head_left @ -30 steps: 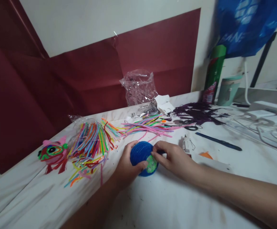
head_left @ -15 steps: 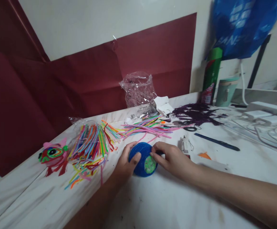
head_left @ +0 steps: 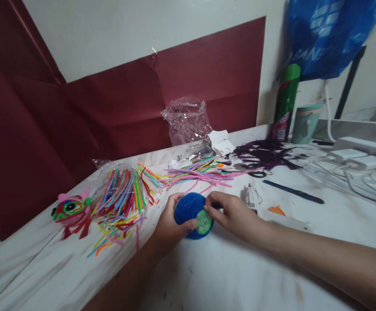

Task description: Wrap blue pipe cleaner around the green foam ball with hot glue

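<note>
A ball [head_left: 190, 206] wound in blue fuzzy strands rests just above the white table, with a pale green patch [head_left: 203, 223] showing on its lower right. My left hand [head_left: 171, 220] cups it from the left, fingers behind and thumb across the front near the green patch. At the ball's right edge my right hand [head_left: 228, 211] has thumb and forefinger pinched together against the blue surface; whatever is between them is hidden. To the left stands a small pig-like figure [head_left: 71, 211] covered in coloured strands, beside a bag of pipe cleaners [head_left: 119, 190].
Loose pipe cleaners [head_left: 200, 172] lie behind the ball, near scissors [head_left: 257, 173] and dark purple strands [head_left: 268, 153]. Right of them are a white glue gun-like item [head_left: 253, 196], a dark blue stick [head_left: 293, 191], a green can [head_left: 286, 101], a cup [head_left: 306, 124] and chargers with cables [head_left: 365, 162].
My left thumb has slid down and right across the ball, from the blue part to the edge of the green patch. My right hand stays pinched at the same edge.
</note>
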A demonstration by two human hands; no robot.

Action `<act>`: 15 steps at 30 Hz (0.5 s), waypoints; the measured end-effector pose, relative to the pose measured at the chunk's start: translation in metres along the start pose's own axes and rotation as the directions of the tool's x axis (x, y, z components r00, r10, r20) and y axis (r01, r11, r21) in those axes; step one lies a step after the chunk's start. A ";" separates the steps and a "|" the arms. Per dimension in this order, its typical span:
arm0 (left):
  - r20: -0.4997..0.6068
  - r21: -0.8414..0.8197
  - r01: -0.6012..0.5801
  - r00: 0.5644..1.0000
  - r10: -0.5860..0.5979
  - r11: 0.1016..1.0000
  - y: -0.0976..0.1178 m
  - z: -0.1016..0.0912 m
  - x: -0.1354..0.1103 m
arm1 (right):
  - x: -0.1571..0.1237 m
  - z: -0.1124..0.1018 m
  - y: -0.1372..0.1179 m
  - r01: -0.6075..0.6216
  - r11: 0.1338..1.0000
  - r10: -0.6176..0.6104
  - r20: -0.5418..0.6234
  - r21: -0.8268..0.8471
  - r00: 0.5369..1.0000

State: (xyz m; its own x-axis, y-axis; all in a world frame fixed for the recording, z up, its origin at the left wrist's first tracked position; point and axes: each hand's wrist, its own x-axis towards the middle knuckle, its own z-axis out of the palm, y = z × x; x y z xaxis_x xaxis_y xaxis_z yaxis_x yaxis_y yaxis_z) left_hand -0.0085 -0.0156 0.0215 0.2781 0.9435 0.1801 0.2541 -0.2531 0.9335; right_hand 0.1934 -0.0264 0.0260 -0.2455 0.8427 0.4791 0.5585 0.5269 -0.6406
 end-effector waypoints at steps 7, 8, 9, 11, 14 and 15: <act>-0.033 0.046 -0.029 0.999 0.031 0.999 0.001 0.002 -0.001 | -0.003 0.002 -0.001 0.007 1.000 -0.007 -0.008 0.015 1.000; -0.038 0.054 -0.036 0.999 0.038 0.998 0.000 0.001 -0.001 | -0.003 0.003 -0.002 0.010 1.000 -0.010 -0.011 0.021 1.000; -0.046 0.058 -0.045 0.998 0.047 0.997 -0.001 0.001 -0.001 | -0.003 0.003 -0.002 0.015 0.999 -0.014 -0.012 0.031 1.000; -0.067 0.035 -0.048 0.997 0.050 0.998 -0.005 0.000 0.001 | -0.003 0.003 -0.003 0.024 0.998 -0.023 -0.020 0.062 1.000; -0.129 -0.045 -0.019 0.991 0.013 0.999 -0.013 -0.001 0.005 | -0.001 0.001 -0.002 0.039 0.993 -0.032 -0.067 0.108 0.997; -0.148 -0.080 -0.009 0.989 -0.003 0.997 -0.015 -0.002 0.007 | 0.001 0.001 -0.001 0.046 0.992 -0.035 -0.095 0.114 0.995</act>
State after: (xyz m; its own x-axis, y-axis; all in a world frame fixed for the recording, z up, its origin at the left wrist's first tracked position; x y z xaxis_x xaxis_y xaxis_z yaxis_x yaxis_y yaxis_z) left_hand -0.0121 -0.0051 0.0088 0.1376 0.9654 0.2213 0.1766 -0.2438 0.9536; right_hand 0.1922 -0.0264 0.0266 -0.1885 0.8092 0.5565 0.4527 0.5745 -0.6819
